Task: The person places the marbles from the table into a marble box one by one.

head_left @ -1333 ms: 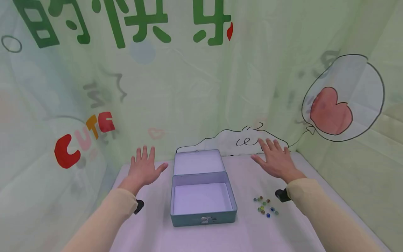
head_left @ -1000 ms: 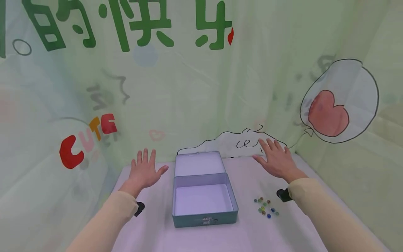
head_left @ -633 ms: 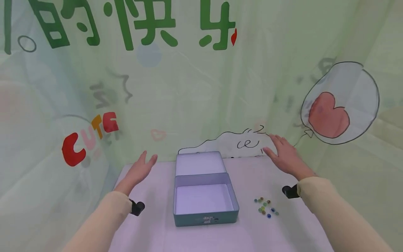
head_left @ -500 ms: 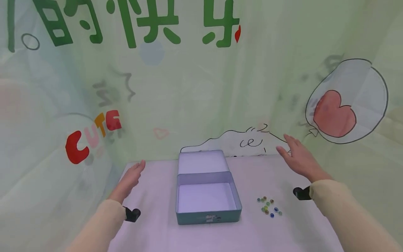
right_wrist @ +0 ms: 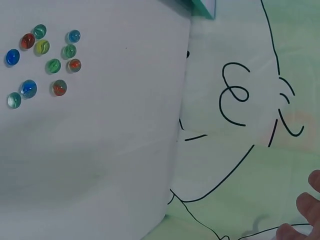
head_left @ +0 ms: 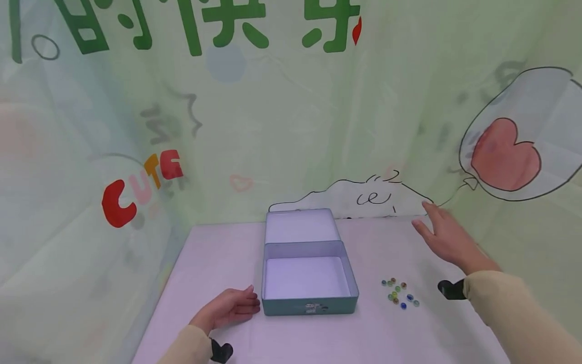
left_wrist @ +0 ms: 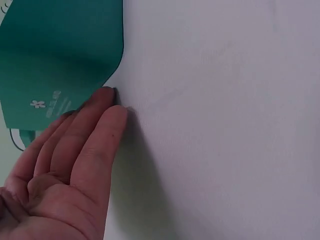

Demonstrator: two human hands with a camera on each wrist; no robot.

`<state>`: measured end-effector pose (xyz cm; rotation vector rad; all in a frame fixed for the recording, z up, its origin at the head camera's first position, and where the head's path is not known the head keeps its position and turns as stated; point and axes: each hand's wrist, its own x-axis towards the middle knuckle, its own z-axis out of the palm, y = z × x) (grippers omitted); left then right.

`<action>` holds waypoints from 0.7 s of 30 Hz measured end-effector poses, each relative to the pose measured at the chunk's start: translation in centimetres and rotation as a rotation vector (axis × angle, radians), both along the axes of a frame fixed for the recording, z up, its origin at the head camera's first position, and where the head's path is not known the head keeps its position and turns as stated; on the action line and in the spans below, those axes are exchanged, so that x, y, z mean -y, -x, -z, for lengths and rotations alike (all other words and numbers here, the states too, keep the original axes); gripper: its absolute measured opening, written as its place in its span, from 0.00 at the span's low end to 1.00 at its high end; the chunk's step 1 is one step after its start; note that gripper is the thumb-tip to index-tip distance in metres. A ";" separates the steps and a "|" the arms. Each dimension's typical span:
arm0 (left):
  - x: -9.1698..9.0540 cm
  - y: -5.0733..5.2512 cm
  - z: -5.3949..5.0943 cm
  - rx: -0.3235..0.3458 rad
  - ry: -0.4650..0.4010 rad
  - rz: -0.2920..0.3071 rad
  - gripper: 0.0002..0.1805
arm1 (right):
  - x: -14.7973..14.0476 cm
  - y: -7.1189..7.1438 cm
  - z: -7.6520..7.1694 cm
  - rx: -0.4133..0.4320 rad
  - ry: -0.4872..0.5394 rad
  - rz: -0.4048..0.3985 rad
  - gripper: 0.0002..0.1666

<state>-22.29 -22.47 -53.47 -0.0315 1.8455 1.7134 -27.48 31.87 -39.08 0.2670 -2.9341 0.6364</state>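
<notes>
A blue-green rectangular tin box (head_left: 297, 307) stands in the middle of the table in the head view, its hinged lid (head_left: 300, 227) laid back and its pale inside bare. Beside its left front corner is my left hand (head_left: 231, 307), fingers extended and slightly bent. In the left wrist view those fingers (left_wrist: 82, 132) lie along the tin's side (left_wrist: 60, 70); whether they touch it I cannot tell. Several glass marbles (head_left: 403, 306) lie loose to the right of the tin. My right hand (head_left: 454, 241) hovers beyond them, fingers extended, holding nothing. Only its fingertips (right_wrist: 305, 202) show in the right wrist view.
A white cloth covers the table (head_left: 227, 253). Printed curtains (head_left: 291, 126) hang behind it and along both sides, close to the table's edges. A dark camera mount (head_left: 450, 290) sits on the right wrist, another (head_left: 221, 351) on the left.
My left hand has come down and towards me, then over to the tin's left side. The right hand has shifted right. The tin and the marbles have stayed in place while the head view shifted slightly.
</notes>
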 end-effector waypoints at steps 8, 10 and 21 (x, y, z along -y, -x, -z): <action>-1.3 0.3 0.2 0.002 0.048 -0.010 0.27 | -0.3 -0.8 0.5 0.013 0.008 0.010 0.49; -1.4 0.4 0.2 -0.006 0.064 -0.013 0.26 | -0.8 -1.1 0.7 0.022 0.016 0.007 0.48; -1.7 0.5 0.3 -0.040 0.089 -0.013 0.27 | -6.8 -4.3 8.0 0.065 0.433 0.238 0.38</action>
